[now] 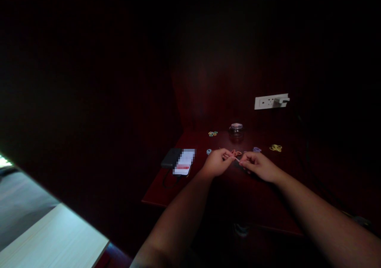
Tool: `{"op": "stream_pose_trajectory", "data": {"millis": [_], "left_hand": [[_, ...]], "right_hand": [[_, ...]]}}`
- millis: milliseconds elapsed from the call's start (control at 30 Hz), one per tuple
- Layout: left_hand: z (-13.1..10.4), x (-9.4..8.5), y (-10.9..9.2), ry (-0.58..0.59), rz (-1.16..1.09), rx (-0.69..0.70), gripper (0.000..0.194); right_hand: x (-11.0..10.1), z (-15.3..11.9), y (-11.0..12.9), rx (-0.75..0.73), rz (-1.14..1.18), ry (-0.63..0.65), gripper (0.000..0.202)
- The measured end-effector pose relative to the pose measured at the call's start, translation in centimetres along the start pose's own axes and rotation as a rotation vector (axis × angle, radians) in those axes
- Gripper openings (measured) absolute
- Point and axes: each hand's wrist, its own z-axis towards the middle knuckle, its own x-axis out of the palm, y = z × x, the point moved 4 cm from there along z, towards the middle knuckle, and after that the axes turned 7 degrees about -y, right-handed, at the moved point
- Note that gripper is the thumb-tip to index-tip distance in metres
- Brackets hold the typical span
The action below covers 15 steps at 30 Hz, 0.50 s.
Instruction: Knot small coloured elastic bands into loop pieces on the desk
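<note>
My left hand (219, 162) and my right hand (258, 165) are close together over the dark red table (190, 190), each pinching an end of a small pale pink band (237, 160). Just behind the fingertips lies a pile of orange-red bands (237, 153). Purple bands (256, 149) rest behind my right hand, and yellow bands (276, 148) lie farther right. A light blue band bundle (208, 152) sits beside my left hand. Mixed-colour bands (212, 134) are scattered farther back, left of a clear lidded jar (236, 129).
On the table's left side lie a dark flat device (172, 158) and a phone (184, 162), with a black cable (165, 180) beside them. A white socket panel (264, 102) with a plug is on the back wall. A pale wooden board (56, 240) shows at lower left.
</note>
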Motion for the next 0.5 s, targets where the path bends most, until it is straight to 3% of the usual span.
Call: {"op": "stream_pose_trajectory", "data": {"millis": [200,500], "left_hand": [[-0.54,0.94,-0.04,0.123,-0.069,-0.014,0.023],[0.26,0.25,0.40,-0.009,0.029,-0.009,0.019]], "right_hand": [[-0.23,-0.11,0.41,-0.016,-0.006,-0.041,0.032],[0.58,0.06,-0.35,-0.024,-0.013,0.063,0.031]]}}
